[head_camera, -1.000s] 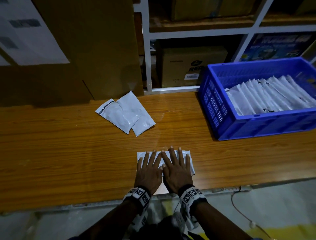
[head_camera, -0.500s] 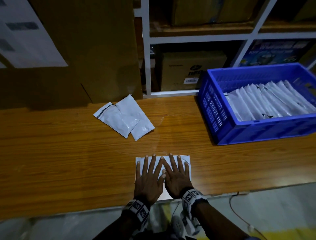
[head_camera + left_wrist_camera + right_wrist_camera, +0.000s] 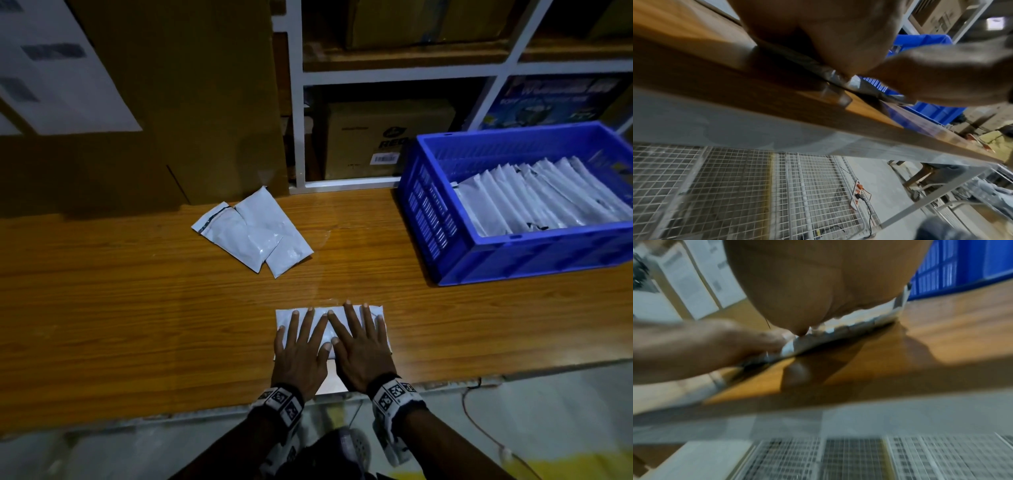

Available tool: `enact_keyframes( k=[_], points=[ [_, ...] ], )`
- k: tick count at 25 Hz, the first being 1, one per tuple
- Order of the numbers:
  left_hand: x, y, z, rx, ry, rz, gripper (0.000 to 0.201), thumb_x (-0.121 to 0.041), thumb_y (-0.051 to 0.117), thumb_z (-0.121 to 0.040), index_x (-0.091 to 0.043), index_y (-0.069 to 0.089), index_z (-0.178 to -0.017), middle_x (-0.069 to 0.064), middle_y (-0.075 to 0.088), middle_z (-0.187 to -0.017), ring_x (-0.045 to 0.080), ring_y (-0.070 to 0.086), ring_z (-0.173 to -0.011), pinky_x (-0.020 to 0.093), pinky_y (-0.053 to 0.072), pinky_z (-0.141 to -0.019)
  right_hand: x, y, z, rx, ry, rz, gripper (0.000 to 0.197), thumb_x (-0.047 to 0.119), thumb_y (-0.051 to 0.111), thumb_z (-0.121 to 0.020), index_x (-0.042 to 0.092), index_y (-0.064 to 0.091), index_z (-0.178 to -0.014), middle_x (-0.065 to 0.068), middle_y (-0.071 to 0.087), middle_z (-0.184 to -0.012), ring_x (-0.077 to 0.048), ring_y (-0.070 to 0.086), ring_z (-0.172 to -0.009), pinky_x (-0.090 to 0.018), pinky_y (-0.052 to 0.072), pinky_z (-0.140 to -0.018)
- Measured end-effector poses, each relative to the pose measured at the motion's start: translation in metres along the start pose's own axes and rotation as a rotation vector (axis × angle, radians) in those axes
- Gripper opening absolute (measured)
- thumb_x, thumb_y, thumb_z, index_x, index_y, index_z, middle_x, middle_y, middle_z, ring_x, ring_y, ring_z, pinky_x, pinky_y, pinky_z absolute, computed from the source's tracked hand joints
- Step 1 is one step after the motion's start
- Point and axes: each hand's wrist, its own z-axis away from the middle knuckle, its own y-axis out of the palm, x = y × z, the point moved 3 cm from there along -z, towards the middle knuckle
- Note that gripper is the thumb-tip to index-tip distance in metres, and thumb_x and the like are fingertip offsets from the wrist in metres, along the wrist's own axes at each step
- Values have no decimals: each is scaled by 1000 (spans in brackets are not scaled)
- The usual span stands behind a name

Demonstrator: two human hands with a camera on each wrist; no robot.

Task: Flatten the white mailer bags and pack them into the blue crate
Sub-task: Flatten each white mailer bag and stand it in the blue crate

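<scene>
Right now both hands lie flat, fingers straight and spread, pressing one white mailer bag (image 3: 371,310) against the wooden surface (image 3: 137,308) near its front edge. The left hand (image 3: 299,349) covers the bag's left half and the right hand (image 3: 361,346) its right half, thumbs nearly touching at the middle; neither grip is closed round anything. The bag's long axis runs left to right across the person's front, so it lies square under both palms.

The blue crate (image 3: 479,263) stands well apart, ahead and to the right, which puts the right hand nearer to it for the carry, by my reckoning. Inside it a row of flattened bags (image 3: 534,202) leans overlapped like filed cards. Two more loose bags (image 3: 253,233) lie overlapping farther back and to the left, nearer the left hand.

The bag under the hands is thin, glossy plastic film, rectangular, slightly crinkled along its edges in the wrist views; it looks slippery on the smooth laminate grain. The crate is rigid moulded plastic with slotted walls.
</scene>
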Motion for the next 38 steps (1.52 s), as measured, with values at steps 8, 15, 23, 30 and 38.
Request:
enact_keyframes(
  k=[8, 15, 23, 30, 38],
  points=[
    [2, 1, 0, -26, 46, -34, 60, -56, 18, -105, -38, 0, -159, -3, -6, -168, 23, -10, -154, 54, -2, -120, -5, 10, -8, 88, 5, -42, 55, 48, 0, -98, 47, -21, -149, 9, -32, -158, -20, -34, -144, -47, -19, -117],
    [0, 2, 0, -19, -8, -33, 58, -47, 17, -105, -38, -2, -159, -5, -9, -167, 21, -12, -154, 49, -6, -121, -7, 4, -9, 170, -25, -68, 55, 46, 9, -102, 49, -21, -148, 11, -36, -155, -19, -36, -143, -47, -20, -116],
    [-1, -1, 2, 22, -27, 28, 60, -56, 2, -100, -40, -10, -157, -7, -16, -165, 23, -9, -154, 49, -9, -121, -4, -42, -36, 178, -47, 70, 85, 42, 61, -87, 29, 11, -155, -5, 24, -157, -33, 10, -148, -56, 7, -118],
    [-12, -47, -15, -14, -89, 140, 80, -55, 54, -94, -33, 11, -158, -6, 7, -166, 21, 8, -148, 51, 17, -113, 11, -97, -46, -37, -134, 196, 24, 22, 62, -86, 20, 66, -110, -7, 58, -114, -32, 56, -107, -43, 44, -93],
    [-28, -106, -26, -232, 137, -106, 43, -20, 79, -65, -26, 57, -101, 1, 46, -147, 24, 40, -135, 43, 37, -102, 6, -107, -25, -287, -257, 238, 19, 28, 62, -87, 17, 60, -104, -7, 57, -114, -33, 54, -100, -44, 47, -77]
  ],
)
